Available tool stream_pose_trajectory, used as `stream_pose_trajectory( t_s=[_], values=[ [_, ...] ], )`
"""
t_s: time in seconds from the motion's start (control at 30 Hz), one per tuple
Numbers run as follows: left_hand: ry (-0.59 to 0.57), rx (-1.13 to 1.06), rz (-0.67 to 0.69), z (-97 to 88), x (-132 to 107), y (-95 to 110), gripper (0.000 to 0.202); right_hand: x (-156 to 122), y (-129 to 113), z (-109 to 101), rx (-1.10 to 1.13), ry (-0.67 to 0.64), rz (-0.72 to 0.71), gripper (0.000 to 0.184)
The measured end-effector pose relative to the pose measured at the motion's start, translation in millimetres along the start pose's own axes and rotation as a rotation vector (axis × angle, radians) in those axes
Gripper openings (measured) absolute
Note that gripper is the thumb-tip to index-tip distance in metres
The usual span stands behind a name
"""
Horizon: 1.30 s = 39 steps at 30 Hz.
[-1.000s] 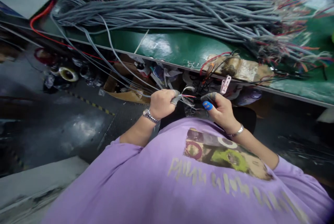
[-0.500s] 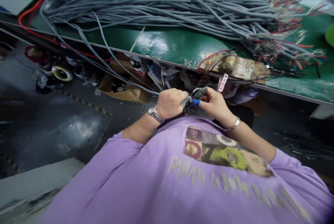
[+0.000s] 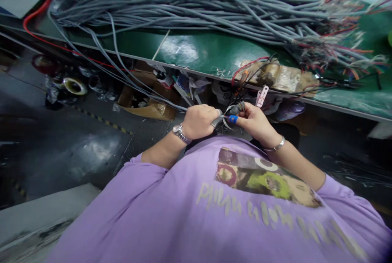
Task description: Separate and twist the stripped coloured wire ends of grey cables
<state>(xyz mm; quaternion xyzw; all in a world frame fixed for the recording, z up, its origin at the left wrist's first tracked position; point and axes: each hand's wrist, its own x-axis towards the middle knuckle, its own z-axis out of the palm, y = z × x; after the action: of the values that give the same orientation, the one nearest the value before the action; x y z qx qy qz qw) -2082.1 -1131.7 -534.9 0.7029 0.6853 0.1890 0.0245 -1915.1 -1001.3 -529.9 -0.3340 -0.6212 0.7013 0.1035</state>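
My left hand (image 3: 200, 121) is closed around the end of a grey cable (image 3: 171, 103), just in front of the bench edge. The cable runs up to the left, back to the bench. Thin loose wires (image 3: 226, 117) fan out of its end between my hands. With thumb and fingers pinched, my right hand (image 3: 255, 124) grips some of these wires; which ones is too small to make out. Blue tape covers the right thumb, and grey wrappings cover fingertips on both hands.
A long bundle of grey cables (image 3: 183, 10) with stripped ends lies on the green bench (image 3: 196, 56). A taped block (image 3: 281, 77) with red and black leads sits at the front edge, near a pink clip-like piece (image 3: 261, 96). Beneath stand a cardboard box (image 3: 153, 110) and tape rolls (image 3: 75, 86).
My right hand has shifted slightly right, away from the left one. More of the thin wires now show spread between the hands. The left hand keeps its grip.
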Motion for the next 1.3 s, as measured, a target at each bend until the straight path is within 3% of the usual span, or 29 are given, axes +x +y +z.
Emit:
stream_pose_trajectory(
  t_s=[0.2, 0.37, 0.5, 0.63, 0.77, 0.97, 1.1, 1.2, 1.3],
  values=[
    [-0.026, -0.175, 0.099, 2.2, -2, -18, 0.016, 1, 4, 5, 0.111, -0.044, 0.025, 0.04],
    [-0.097, -0.717, 0.036, 6.9, -6, -40, 0.025, 10, 5, 4, 0.233, -0.224, 0.168, 0.042],
    [-0.133, -1.328, -0.187, 22.1, -14, -43, 0.036, 18, 6, 7, 0.458, -0.348, 0.322, 0.044],
    [0.043, -1.78, -0.501, 44.7, -23, -23, 0.048, 24, 6, 18, 0.509, -0.277, 0.3, 0.042],
    [0.156, -2.072, -0.716, 55.1, -27, -4, 0.037, 29, 8, 27, 0.392, -0.17, 0.229, 0.042],
    [0.184, -2.223, -0.794, 47.8, -24, -4, 0.024, 24, 23, 32, 0.232, 0.048, 0.135, 0.046],
    [0.227, -2.193, -0.858, 47.3, -22, -8, 0.032, 10, 26, 35, 0.088, 0.23, -0.106, 0.041],
    [0.236, -2.198, -0.797, 52.1, -21, -8, 0.031, -2, 18, 39, -0.138, 0.161, -0.305, 0.037],
    [0.211, -2.171, -0.759, 57.1, -23, -4, 0.033, -5, 6, 41, -0.322, 0.104, -0.392, 0.033]
  ],
)
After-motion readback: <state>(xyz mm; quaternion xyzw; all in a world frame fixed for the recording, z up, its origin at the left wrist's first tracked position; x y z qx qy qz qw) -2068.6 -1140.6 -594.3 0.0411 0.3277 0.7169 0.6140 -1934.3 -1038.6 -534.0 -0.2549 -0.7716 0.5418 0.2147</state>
